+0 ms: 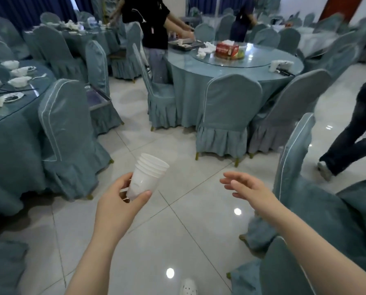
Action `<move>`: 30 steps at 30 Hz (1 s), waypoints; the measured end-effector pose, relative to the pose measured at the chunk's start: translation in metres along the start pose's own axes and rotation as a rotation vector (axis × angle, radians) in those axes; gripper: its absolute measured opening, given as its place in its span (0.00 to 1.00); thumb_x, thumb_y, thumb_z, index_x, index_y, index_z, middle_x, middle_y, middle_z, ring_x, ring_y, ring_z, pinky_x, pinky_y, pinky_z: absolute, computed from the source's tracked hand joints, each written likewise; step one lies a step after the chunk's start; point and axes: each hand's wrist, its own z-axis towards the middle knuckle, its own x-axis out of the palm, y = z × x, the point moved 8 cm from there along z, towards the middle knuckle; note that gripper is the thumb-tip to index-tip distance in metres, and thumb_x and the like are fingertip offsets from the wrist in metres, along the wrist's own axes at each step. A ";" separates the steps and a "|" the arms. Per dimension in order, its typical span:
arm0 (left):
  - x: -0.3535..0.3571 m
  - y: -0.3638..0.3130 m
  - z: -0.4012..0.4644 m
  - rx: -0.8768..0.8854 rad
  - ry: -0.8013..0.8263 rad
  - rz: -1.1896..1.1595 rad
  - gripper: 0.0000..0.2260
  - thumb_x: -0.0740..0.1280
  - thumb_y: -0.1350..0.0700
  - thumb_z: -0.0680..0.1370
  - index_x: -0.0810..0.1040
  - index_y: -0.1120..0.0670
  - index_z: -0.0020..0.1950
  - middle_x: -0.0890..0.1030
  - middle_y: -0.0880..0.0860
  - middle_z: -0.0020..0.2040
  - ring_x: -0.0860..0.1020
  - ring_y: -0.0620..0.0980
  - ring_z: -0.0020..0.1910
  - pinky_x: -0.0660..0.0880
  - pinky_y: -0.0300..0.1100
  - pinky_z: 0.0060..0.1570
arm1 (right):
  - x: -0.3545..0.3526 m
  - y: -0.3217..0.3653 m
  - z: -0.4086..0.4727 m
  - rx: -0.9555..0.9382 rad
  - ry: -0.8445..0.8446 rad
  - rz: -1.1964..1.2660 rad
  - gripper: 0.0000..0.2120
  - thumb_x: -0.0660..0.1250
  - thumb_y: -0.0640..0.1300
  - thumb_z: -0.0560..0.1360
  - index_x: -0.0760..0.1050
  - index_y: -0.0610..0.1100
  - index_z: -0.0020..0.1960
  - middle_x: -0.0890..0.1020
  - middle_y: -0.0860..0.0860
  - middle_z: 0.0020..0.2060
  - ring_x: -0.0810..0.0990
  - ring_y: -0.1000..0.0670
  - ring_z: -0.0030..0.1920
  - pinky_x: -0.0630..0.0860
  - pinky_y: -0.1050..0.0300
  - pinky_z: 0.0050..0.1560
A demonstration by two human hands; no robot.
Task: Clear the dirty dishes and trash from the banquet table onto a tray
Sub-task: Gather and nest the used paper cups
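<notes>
While my left hand [122,201] curls its thumb and fingers round the base of a stack of thin, translucent white plastic cups [148,175] low in the centre of the frame, my right hand [248,189] floats beside it with fingers straight and loose, holding nothing. Glossy pale floor tiles [178,231] lie beneath both. At upper centre a round banquet table in smooth teal cloth [190,86] carries a glass turntable [231,60], a red cardboard tissue box [226,50] and crumpled white napkins [205,48].

Stack of cups [148,175] in left hand [122,201]; right hand [248,188] beside it; round table [231,67] ahead, chairs [229,113] around it
</notes>
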 end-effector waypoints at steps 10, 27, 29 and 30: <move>0.188 -0.114 0.198 0.227 0.281 0.017 0.21 0.76 0.48 0.68 0.74 0.36 0.57 0.79 0.34 0.51 0.78 0.37 0.46 0.72 0.33 0.41 | -0.160 -0.016 0.126 0.034 -0.385 0.203 0.10 0.61 0.43 0.79 0.77 0.49 0.58 0.84 0.54 0.53 0.81 0.54 0.55 0.77 0.55 0.54; 0.552 -0.250 0.337 0.603 0.948 -0.029 0.22 0.75 0.48 0.67 0.76 0.40 0.60 0.79 0.37 0.52 0.76 0.36 0.48 0.70 0.33 0.41 | -0.371 -0.114 0.081 0.251 -1.337 0.369 0.09 0.65 0.35 0.76 0.79 0.45 0.52 0.86 0.49 0.47 0.84 0.51 0.48 0.77 0.55 0.51; 0.588 -0.270 0.328 0.629 1.040 -0.057 0.22 0.75 0.48 0.67 0.75 0.39 0.59 0.79 0.37 0.52 0.76 0.37 0.50 0.72 0.38 0.44 | -0.382 -0.123 0.066 0.291 -1.409 0.342 0.09 0.67 0.35 0.75 0.80 0.47 0.51 0.86 0.51 0.47 0.83 0.52 0.50 0.77 0.54 0.52; 0.604 -0.276 0.323 0.631 1.082 -0.065 0.21 0.75 0.48 0.67 0.75 0.38 0.58 0.79 0.37 0.52 0.76 0.37 0.51 0.72 0.39 0.45 | -0.387 -0.129 0.058 0.323 -1.440 0.327 0.09 0.68 0.36 0.75 0.80 0.48 0.51 0.86 0.52 0.47 0.83 0.52 0.51 0.77 0.54 0.53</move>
